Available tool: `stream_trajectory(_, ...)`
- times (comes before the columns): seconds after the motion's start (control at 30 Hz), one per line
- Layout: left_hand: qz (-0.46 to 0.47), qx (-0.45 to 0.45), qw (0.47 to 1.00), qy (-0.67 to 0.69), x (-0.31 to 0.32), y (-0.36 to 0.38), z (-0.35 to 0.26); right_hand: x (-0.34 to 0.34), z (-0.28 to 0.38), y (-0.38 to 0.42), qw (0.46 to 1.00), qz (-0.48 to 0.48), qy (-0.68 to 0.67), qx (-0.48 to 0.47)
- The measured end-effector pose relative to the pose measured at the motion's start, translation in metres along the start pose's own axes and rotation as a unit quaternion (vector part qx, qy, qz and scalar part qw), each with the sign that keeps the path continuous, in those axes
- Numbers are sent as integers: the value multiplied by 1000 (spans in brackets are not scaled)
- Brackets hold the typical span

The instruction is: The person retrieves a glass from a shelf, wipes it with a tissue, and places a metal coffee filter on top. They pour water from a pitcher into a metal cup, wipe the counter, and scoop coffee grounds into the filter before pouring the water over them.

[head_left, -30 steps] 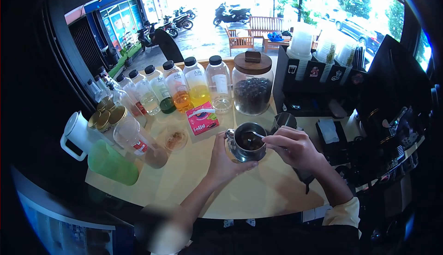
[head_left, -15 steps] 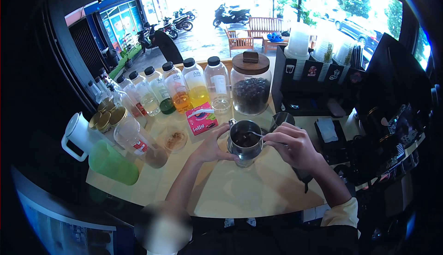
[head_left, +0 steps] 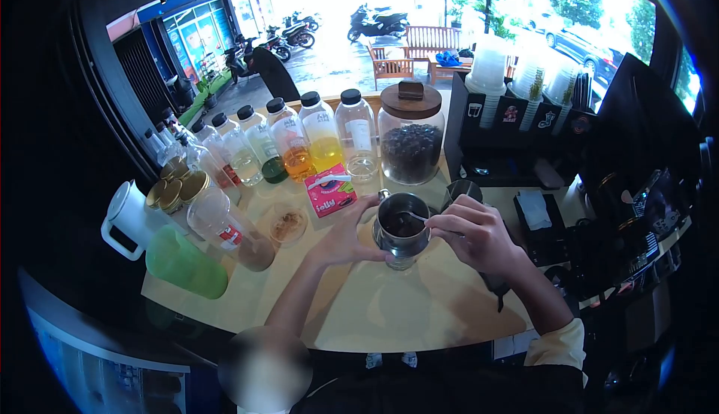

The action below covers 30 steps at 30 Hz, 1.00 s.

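Observation:
A metal coffee dripper (head_left: 405, 243) with a small side handle sits on top of a clear glass (head_left: 401, 263), upright, with dark contents inside. My left hand (head_left: 341, 236) is curved around its left side, thumb at the lower rim and fingers near the handle. A thin metal spoon (head_left: 418, 218) is pinched in my right hand (head_left: 478, 238), its lower end inside the dripper. What the spoon tip touches is hard to make out. Just behind my right hand stands a dark cup (head_left: 464, 189), partly hidden.
Several black-capped bottles (head_left: 323, 133) line the back beside a wooden-lidded jar (head_left: 411, 144) of dark beans. A pink box (head_left: 330, 192), a small dish of brown powder (head_left: 288, 224), a green tumbler (head_left: 186, 262) and a white pitcher (head_left: 126, 215) stand left. A black cup holder (head_left: 509, 133) is right.
The whole view has shifted slightly. My left hand keeps its place at the dripper, and my right hand still holds the spoon in it, with little visible movement.

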<state>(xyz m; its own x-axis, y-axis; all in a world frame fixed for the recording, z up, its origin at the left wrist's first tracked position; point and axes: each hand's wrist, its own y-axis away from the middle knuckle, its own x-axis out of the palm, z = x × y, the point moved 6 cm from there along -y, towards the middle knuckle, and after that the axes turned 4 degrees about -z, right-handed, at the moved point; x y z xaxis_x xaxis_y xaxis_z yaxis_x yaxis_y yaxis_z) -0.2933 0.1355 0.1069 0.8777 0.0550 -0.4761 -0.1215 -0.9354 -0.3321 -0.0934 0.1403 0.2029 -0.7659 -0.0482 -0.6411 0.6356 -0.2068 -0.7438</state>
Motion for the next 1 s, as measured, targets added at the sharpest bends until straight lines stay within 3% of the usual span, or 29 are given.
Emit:
stream_trajectory(0.03, -71, 15, 997, 7, -2, 6, -3, 1, -1, 2, 1000, -1, 2, 1)
stream_trajectory(0.07, -69, 17, 997, 7, 5, 10, -8, 3, -3, 5, 1000, -8, 0, 9)
stream_trajectory(0.13, -166, 13, 985, -42, 10, 19, -21, 6, -3, 8, 1000, -13, -3, 19)
stream_trajectory(0.33, -228, 5, 971, -67, 31, 17, -26, 9, 7, 9, 999, -15, -33, 17)
stream_trajectory(0.47, -173, -23, 984, -28, 23, 12, -22, 6, 0, 11, 999, -30, -8, 17)
stream_trajectory(0.63, -68, 45, 996, -26, 16, 2, -17, 3, 1, 11, 999, -14, -40, 19)
stream_trajectory(0.8, -44, 52, 998, 11, 16, -1, -8, 0, -6, 10, 999, -21, -12, 41)
stream_trajectory(1.0, -42, 53, 997, 23, 17, -1, -7, -1, -2, 10, 999, -30, 18, -1)
